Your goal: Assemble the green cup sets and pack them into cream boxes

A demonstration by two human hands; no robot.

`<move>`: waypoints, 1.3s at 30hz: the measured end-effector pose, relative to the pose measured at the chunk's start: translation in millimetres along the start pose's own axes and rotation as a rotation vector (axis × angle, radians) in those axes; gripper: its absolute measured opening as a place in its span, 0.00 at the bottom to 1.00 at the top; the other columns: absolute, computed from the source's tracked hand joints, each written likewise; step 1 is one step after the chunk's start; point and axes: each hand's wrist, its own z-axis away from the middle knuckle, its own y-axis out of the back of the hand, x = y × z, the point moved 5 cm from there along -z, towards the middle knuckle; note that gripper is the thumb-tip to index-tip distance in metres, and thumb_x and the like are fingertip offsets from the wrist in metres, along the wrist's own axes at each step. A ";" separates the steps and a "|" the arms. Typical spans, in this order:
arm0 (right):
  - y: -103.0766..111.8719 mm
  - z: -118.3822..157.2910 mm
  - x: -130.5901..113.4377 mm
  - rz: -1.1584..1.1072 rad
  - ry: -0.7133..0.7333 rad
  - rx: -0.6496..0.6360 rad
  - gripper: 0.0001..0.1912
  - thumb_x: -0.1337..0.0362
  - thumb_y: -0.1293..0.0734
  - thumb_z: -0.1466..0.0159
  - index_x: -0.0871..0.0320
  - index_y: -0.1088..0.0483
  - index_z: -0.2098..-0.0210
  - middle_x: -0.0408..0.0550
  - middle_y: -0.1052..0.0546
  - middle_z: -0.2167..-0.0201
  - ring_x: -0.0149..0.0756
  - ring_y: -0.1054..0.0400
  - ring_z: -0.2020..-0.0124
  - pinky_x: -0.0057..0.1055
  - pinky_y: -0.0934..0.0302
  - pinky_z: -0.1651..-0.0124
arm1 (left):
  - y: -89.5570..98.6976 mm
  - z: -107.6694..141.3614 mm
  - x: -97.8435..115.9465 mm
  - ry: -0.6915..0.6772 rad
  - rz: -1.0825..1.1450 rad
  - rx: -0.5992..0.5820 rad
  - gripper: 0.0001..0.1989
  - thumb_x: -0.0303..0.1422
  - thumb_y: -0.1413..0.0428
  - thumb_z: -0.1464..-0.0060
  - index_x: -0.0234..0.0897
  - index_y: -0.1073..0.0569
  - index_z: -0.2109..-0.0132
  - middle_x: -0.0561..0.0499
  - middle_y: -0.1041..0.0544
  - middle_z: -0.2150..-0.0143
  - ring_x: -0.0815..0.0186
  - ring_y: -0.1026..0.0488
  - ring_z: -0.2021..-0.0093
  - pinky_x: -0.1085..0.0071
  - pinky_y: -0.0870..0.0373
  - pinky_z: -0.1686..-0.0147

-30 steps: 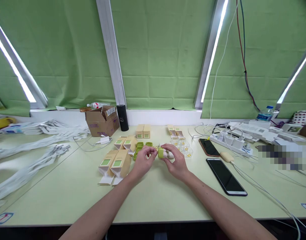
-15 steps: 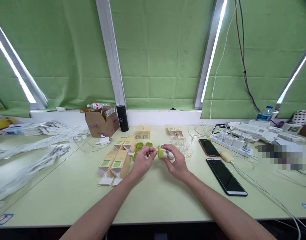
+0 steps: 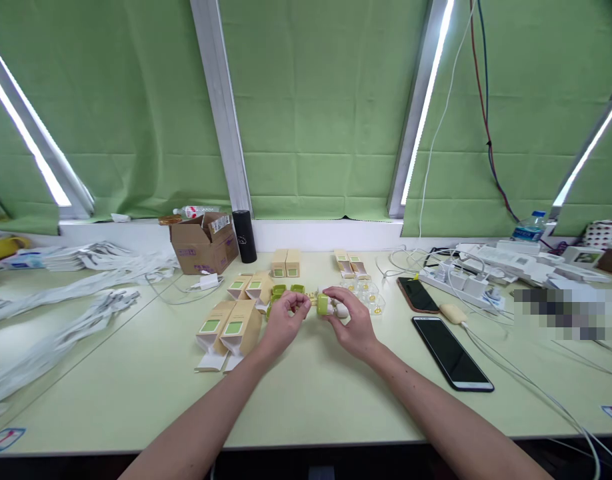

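Note:
My right hand (image 3: 355, 325) grips a small green-and-white container (image 3: 323, 305) between thumb and fingers, lying sideways with its green end to the left. My left hand (image 3: 287, 317) is closed in a pinch just left of that green end. Something thin and yellowish shows between the left fingertips and the container, too small to name. Several green square caps (image 3: 279, 289) lie behind my left hand, partly hidden. Past my right hand is a group of clear plastic pieces (image 3: 375, 303) with yellow centres, partly covered by the fingers.
Kraft boxes with green labels (image 3: 242, 327) lie left of my hands, others (image 3: 286, 263) farther back. A cardboard carton (image 3: 205, 248) and black tumbler (image 3: 245, 237) stand behind. Two phones (image 3: 453, 353), a power strip (image 3: 461, 288) and cables are right; white strips (image 3: 61, 347) left.
My left hand has drawn slightly left, so the gap between its fingertips and the green end is wider. My right hand and the container have hardly moved.

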 end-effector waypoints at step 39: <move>-1.3 2.7 -7.5 0.155 0.246 -0.092 0.16 0.70 0.34 0.29 0.52 0.31 0.44 0.58 0.24 0.44 0.49 0.27 0.40 0.51 0.27 0.40 | -3.9 7.4 12.4 -0.436 -0.212 -0.021 0.20 0.33 0.37 0.40 0.43 0.24 0.41 0.42 0.21 0.46 0.49 0.35 0.39 0.47 0.33 0.38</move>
